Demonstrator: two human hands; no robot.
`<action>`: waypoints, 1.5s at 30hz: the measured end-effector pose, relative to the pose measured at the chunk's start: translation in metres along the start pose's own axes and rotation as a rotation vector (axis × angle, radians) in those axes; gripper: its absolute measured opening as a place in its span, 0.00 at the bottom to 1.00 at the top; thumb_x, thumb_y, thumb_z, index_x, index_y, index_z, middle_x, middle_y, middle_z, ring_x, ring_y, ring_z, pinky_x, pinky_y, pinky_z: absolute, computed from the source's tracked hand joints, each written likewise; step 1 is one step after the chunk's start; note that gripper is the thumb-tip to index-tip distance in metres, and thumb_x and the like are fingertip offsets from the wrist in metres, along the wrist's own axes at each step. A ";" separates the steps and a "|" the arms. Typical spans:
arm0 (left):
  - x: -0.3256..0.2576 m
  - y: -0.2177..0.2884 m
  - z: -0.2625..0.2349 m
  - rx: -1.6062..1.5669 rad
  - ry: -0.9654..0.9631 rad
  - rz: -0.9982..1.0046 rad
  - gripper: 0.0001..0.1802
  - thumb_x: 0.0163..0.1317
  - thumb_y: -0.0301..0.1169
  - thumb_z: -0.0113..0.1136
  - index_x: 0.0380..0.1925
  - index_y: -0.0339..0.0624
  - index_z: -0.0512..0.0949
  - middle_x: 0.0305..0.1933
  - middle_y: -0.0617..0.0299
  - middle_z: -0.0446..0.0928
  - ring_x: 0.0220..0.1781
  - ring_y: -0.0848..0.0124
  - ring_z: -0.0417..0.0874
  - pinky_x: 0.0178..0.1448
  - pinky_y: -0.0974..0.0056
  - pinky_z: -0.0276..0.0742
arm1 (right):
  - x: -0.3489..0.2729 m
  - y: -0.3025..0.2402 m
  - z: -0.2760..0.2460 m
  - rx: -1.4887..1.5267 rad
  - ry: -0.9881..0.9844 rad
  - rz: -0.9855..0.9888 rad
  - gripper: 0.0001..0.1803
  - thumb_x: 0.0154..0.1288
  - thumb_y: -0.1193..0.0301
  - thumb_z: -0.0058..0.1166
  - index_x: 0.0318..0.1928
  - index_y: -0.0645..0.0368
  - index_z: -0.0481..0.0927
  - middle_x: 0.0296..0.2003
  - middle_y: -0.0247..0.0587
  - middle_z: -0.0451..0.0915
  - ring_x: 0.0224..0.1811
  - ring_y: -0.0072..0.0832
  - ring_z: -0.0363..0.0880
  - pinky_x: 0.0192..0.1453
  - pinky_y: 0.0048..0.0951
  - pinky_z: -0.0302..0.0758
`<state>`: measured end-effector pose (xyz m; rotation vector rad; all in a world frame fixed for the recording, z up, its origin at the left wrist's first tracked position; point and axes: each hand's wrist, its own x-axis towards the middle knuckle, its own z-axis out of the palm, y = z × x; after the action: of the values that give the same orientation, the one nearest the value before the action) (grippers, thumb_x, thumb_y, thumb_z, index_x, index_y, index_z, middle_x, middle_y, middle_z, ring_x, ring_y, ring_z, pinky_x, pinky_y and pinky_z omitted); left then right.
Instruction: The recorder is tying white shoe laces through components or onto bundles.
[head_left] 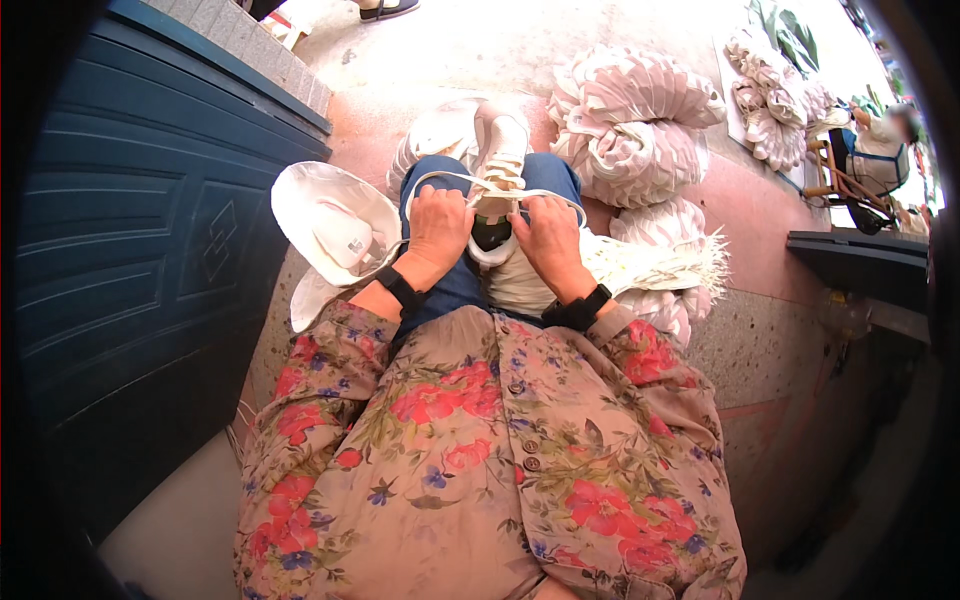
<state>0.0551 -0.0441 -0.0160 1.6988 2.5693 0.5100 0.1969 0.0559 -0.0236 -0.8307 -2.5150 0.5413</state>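
A white lace-up shoe [503, 140] rests between my knees, its toe pointing away from me and its dark inner lining showing at the opening. White shoelace [440, 176] runs through the upper eyelets and loops out to both sides. My left hand [440, 228] pinches the lace at the left of the shoe's opening. On the opposite side, my right hand [550, 238] grips the lace with fingers closed. A thick bundle of loose white laces [655, 262] lies across my right thigh and beyond it, with frayed-looking ends to the right.
Coiled stacks of pale shoe uppers [630, 130] lie ahead right; more [775, 105] lie farther off. A white hat-like item [335, 222] sits by my left knee. A blue panelled door [150, 230] stands left. Another person [885, 150] sits far right; a dark bench-like object [860, 262] stands nearer.
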 end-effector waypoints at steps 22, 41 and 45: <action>0.015 -0.021 0.002 -0.177 0.017 -0.028 0.06 0.47 0.29 0.51 0.27 0.45 0.75 0.25 0.58 0.75 0.34 0.60 0.73 0.37 0.57 0.65 | 0.027 0.040 0.011 -0.137 -0.233 -0.258 0.05 0.47 0.73 0.48 0.25 0.55 0.78 0.25 0.39 0.74 0.36 0.35 0.73 0.40 0.34 0.69; 0.061 0.026 -0.011 -0.830 -0.034 -0.094 0.05 0.52 0.27 0.55 0.25 0.35 0.76 0.21 0.59 0.74 0.24 0.75 0.72 0.30 0.69 0.68 | 0.066 0.018 -0.003 0.541 0.153 0.067 0.04 0.54 0.75 0.48 0.27 0.64 0.71 0.27 0.49 0.71 0.34 0.44 0.70 0.39 0.37 0.66; 0.089 0.025 -0.012 -1.013 -0.190 -0.285 0.08 0.53 0.27 0.55 0.30 0.32 0.76 0.24 0.60 0.75 0.26 0.80 0.72 0.30 0.74 0.68 | 0.089 0.019 -0.017 0.540 0.011 0.141 0.08 0.54 0.73 0.49 0.33 0.64 0.73 0.30 0.51 0.73 0.36 0.44 0.71 0.41 0.35 0.68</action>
<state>0.0388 0.0419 0.0172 0.9414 1.8038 1.2514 0.1494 0.1301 0.0059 -0.7896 -2.1417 1.1891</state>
